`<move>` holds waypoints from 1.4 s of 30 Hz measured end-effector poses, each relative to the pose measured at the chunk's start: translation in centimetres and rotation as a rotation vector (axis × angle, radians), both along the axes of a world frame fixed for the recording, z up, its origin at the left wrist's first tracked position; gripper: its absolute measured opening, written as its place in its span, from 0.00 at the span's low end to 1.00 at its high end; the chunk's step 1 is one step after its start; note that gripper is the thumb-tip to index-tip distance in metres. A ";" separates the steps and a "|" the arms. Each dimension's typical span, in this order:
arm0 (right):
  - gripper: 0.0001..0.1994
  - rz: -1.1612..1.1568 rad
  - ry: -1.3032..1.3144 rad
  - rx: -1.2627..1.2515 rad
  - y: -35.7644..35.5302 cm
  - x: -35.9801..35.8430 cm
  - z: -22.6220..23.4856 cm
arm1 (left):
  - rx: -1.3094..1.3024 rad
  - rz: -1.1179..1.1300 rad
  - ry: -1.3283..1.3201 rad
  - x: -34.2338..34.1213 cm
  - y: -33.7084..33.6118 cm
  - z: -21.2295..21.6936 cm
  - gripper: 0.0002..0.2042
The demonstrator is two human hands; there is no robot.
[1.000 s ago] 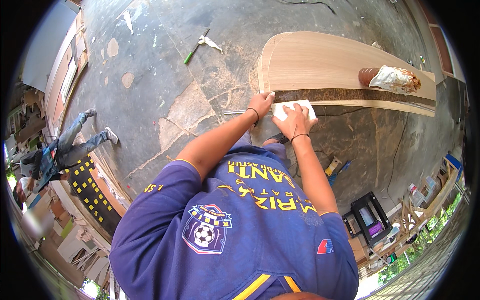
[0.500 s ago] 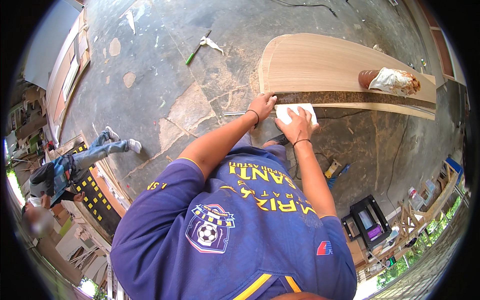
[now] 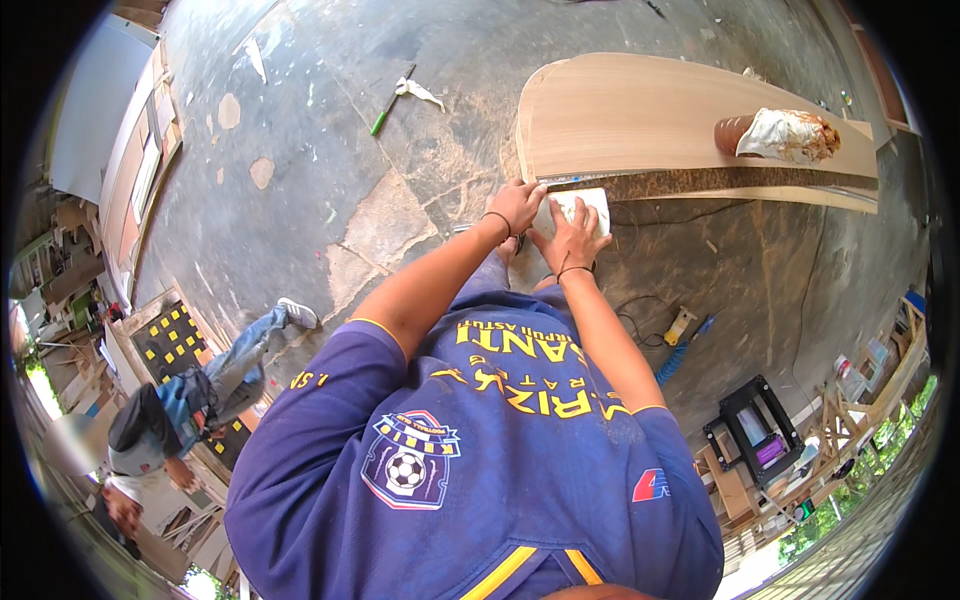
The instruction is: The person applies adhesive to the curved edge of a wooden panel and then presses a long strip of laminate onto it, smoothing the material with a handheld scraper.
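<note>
A pale wooden panel point(image 3: 660, 110) with a rounded left end lies ahead of me, a long brown-speckled dark strip point(image 3: 690, 184) running along its near edge. My left hand point(image 3: 517, 205) is closed at the strip's left end, fingertips on it. Just right of it, my right hand point(image 3: 573, 237) grips a white rectangular block point(image 3: 599, 205), its fingers spread over the top and the thumb toward the left. The block sits against the near side of the strip; its underside is hidden. On the panel's right part lies a brown cylinder point(image 3: 733, 135) partly covered by a stained white wrapping point(image 3: 780, 135).
A green-handled tool point(image 3: 385, 110) with a white scrap lies on the concrete floor. To the right are a yellow power tool point(image 3: 680, 325) with a cord and a black frame point(image 3: 752, 430). Another person point(image 3: 180, 420) is at the left, beside boards point(image 3: 140, 180).
My right hand and the white block have moved left, close to my left hand. My left hand stays at the strip's end. The other person has shifted toward me.
</note>
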State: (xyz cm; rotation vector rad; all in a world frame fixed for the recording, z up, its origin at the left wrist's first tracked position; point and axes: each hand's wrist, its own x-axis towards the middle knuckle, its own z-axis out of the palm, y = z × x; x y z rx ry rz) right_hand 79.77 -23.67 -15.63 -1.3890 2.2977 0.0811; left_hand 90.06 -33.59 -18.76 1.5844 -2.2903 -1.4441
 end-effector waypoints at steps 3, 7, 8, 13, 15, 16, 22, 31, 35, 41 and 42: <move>0.32 0.024 -0.013 0.134 -0.4 0.4 2.1 | -0.030 -0.090 -0.087 0.3 -0.8 -0.3 0.22; 0.30 0.013 -0.045 0.189 -1.1 -0.8 4.6 | -0.039 -0.163 -0.204 0.4 -1.1 1.1 0.21; 0.30 -0.004 -0.047 0.161 -1.3 -1.2 4.8 | -0.051 -0.160 -0.194 0.5 -1.2 1.2 0.22; 0.30 -0.065 0.018 0.241 -3.3 -2.3 3.8 | -0.137 -0.203 -0.193 0.8 -1.3 1.1 0.22; 0.30 -0.054 -0.007 0.288 -2.8 -1.4 4.2 | -0.118 -0.249 -0.215 0.6 -1.8 0.5 0.22; 0.29 -0.045 -0.023 0.301 -2.4 -0.9 4.1 | -0.080 -0.277 -0.238 0.5 -2.4 0.3 0.22; 0.28 -0.220 -0.123 0.315 3.8 -0.7 4.1 | -0.349 -0.409 -0.192 0.5 -3.2 -1.2 0.20; 0.32 -1.039 -0.279 0.270 18.7 1.8 5.4 | -0.562 -0.597 -0.462 -2.2 -4.0 -1.2 0.36; 0.34 -1.389 -0.444 0.267 22.8 7.8 4.4 | -0.503 -0.622 -0.530 -3.4 -4.8 -0.7 0.35; 0.37 -1.748 -0.625 0.251 25.4 19.8 1.1 | -0.601 -0.728 -0.445 -4.0 -8.6 -3.2 0.37; 0.38 -1.795 -0.662 0.258 25.8 21.6 1.2 | -0.606 -0.741 -0.476 -4.4 -8.4 -2.7 0.38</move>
